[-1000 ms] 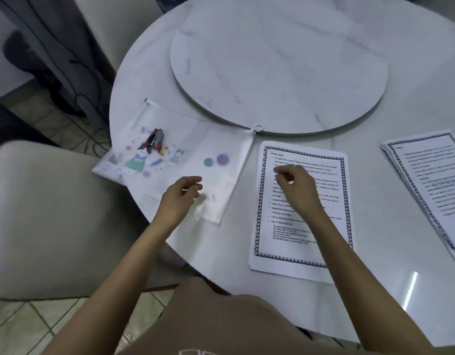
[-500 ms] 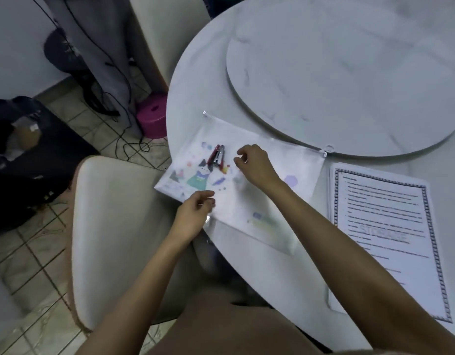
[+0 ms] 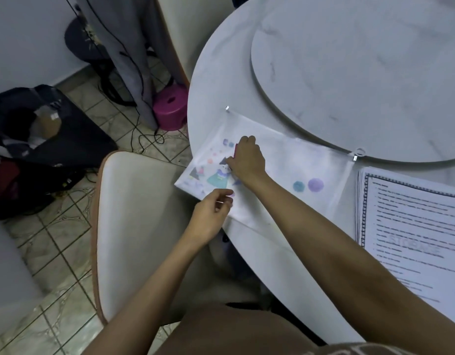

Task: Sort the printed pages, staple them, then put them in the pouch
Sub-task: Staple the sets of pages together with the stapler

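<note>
A translucent white pouch (image 3: 298, 170) with cartoon prints lies flat at the near left rim of the round marble table (image 3: 216, 73). My right hand (image 3: 246, 160) reaches across onto the pouch's left half, fingers curled over the stapler (image 3: 235, 149). Only a thin pink-red sliver of the stapler shows by the knuckles. My left hand (image 3: 213, 213) is at the pouch's near edge where it meets the table rim, fingertips pinched on that edge. A stack of printed pages (image 3: 413, 226) with a patterned border lies to the right of the pouch.
A raised round turntable (image 3: 349, 73) fills the table's middle, just beyond the pouch's zipper edge. A cream chair (image 3: 144, 213) stands below my left hand. On the tiled floor are a pink stool (image 3: 170, 108), cables and a black bag (image 3: 42, 139).
My right hand left the printed pages, crossed left over the pouch and closed over the stapler. My view swung left. My left hand stayed at the pouch's near edge.
</note>
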### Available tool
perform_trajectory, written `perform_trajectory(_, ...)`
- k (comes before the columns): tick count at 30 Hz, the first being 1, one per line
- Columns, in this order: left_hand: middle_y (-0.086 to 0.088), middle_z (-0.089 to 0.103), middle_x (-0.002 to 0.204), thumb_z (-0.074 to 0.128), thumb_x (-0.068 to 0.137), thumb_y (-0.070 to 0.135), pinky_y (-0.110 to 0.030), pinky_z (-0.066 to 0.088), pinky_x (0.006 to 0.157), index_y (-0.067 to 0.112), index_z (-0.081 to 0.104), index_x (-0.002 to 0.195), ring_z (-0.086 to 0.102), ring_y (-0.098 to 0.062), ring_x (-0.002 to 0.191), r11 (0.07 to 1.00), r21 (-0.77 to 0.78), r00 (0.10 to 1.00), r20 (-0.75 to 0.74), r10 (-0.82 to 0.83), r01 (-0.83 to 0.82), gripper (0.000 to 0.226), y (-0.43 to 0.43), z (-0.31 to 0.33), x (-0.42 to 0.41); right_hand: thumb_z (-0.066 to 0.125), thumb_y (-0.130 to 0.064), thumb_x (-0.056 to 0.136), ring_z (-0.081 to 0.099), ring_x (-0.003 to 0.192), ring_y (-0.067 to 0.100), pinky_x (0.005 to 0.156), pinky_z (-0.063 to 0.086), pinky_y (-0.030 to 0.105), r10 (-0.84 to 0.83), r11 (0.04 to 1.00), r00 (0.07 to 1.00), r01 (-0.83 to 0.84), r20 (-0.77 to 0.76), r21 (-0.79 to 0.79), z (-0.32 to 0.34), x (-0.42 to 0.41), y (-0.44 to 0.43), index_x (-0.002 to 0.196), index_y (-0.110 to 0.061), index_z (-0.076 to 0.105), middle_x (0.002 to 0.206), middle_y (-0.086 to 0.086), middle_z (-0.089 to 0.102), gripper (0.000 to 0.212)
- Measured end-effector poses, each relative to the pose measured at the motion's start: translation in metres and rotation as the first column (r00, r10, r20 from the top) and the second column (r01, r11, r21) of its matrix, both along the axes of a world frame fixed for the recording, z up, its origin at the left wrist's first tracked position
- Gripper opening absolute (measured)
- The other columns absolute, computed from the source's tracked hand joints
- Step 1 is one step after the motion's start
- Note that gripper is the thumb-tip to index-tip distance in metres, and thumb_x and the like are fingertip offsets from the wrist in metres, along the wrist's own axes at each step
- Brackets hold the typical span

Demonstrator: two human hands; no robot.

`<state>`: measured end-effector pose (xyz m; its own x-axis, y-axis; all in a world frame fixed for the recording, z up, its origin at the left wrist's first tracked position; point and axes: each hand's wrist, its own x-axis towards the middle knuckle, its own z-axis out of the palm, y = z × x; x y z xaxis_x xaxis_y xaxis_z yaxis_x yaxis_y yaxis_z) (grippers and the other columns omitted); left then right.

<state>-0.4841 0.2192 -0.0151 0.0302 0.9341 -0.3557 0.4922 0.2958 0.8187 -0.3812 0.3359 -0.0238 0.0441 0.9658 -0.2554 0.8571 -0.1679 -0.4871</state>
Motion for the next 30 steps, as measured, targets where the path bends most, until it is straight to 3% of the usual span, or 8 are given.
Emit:
perform_trajectory(3,0.0,0.066,0.101,0.049,0.093,0.013,0.0,0.041,0.07,0.017,0.06,0.114,0.059,-0.007,0.09,1.0,0.016,1.0,-0.013,-0.01,0.01,0.024,0.0,0.001,0.0,0.059,-0.013,0.083,0.047,0.107,0.033,0.069,0.034,0.03,-0.006,1.0,0.998,0.006,-0.068,0.001,0.0,0.01,-0.003,0.111,0.001,0.048,0.118,0.018,0.046,0.033)
perform_trajectory(5,0.002,0.065,0.102,0.049,0.093,0.013,0.002,0.04,0.069,0.016,0.06,0.116,0.057,-0.001,0.086,1.0,0.021,1.0,-0.023,-0.013,0.013,0.025,0.001,0.002,0.004,0.058,-0.013,0.082,0.047,0.093,0.032,0.061,0.031,0.027,-0.039,0.999,0.983,0.039,-0.18,-0.005,-0.001,0.023,-0.008,0.085,-0.004,0.052,0.1,0.019,0.049,0.011)
perform_trajectory(7,0.003,0.064,0.101,0.049,0.093,0.012,0.001,0.04,0.069,0.015,0.06,0.116,0.056,0.003,0.084,0.999,0.032,1.0,-0.022,-0.015,0.015,0.026,0.0,0.004,0.012,0.059,-0.014,0.081,0.044,0.077,0.027,0.05,0.025,0.027,-0.084,0.996,0.96,0.086,-0.265,-0.004,-0.001,0.041,-0.017,0.066,-0.008,0.043,0.083,0.018,0.049,0.023)
perform_trajectory(12,0.003,0.063,0.103,0.048,0.094,0.013,0.003,0.037,0.069,0.016,0.059,0.116,0.055,0.005,0.083,0.997,0.051,0.998,-0.013,-0.058,0.058,0.025,-0.002,0.007,0.045,0.058,-0.024,0.087,0.054,0.087,0.025,0.066,0.037,0.025,-0.195,0.975,0.913,0.22,-0.357,0.031,0.011,0.104,-0.057,0.092,0.003,0.062,0.086,0.012,0.061,0.028)
perform_trajectory(14,0.004,0.063,0.106,0.047,0.096,0.017,0.003,0.038,0.07,0.018,0.058,0.116,0.055,0.003,0.086,0.995,0.048,0.996,-0.003,-0.086,0.086,0.023,-0.005,0.009,0.064,0.058,-0.031,0.089,0.056,0.083,0.017,0.06,0.036,0.015,-0.251,0.956,0.883,0.291,-0.396,0.044,0.018,0.137,-0.075,0.098,-0.001,0.063,0.083,0.004,0.064,0.031)
perform_trajectory(20,0.005,0.064,0.109,0.047,0.096,0.02,-0.005,0.041,0.075,0.02,0.06,0.115,0.06,-0.01,0.096,0.985,0.044,0.985,0.04,-0.169,0.167,0.023,-0.025,0.012,0.127,0.064,-0.023,0.085,0.055,0.074,0.01,0.062,0.039,0.013,-0.391,0.882,0.836,0.459,-0.384,0.101,0.028,0.24,-0.13,0.1,-0.007,0.063,0.082,-0.002,0.06,0.022)
perform_trajectory(26,0.012,0.065,0.093,0.043,0.096,0.01,-0.001,0.042,0.072,0.018,0.062,0.109,0.061,0.001,0.084,0.991,0.124,0.988,0.139,-0.071,0.054,0.025,-0.044,0.017,0.194,0.065,-0.025,0.085,0.059,0.088,0.025,0.075,0.041,0.022,-0.481,0.825,0.832,0.536,-0.275,0.18,0.012,0.35,-0.179,0.1,-0.002,0.062,0.099,0.014,0.061,0.027)
perform_trajectory(30,0.007,0.065,0.107,0.043,0.096,0.011,-0.003,0.04,0.076,0.019,0.06,0.115,0.06,-0.005,0.095,0.986,0.148,0.991,0.1,-0.093,0.078,0.027,-0.051,0.016,0.239,0.063,-0.024,0.087,0.055,0.1,0.033,0.089,0.044,0.035,-0.538,0.81,0.828,0.559,-0.157,0.176,0.0,0.406,-0.203,0.108,-0.002,0.059,0.11,0.02,0.053,0.031)
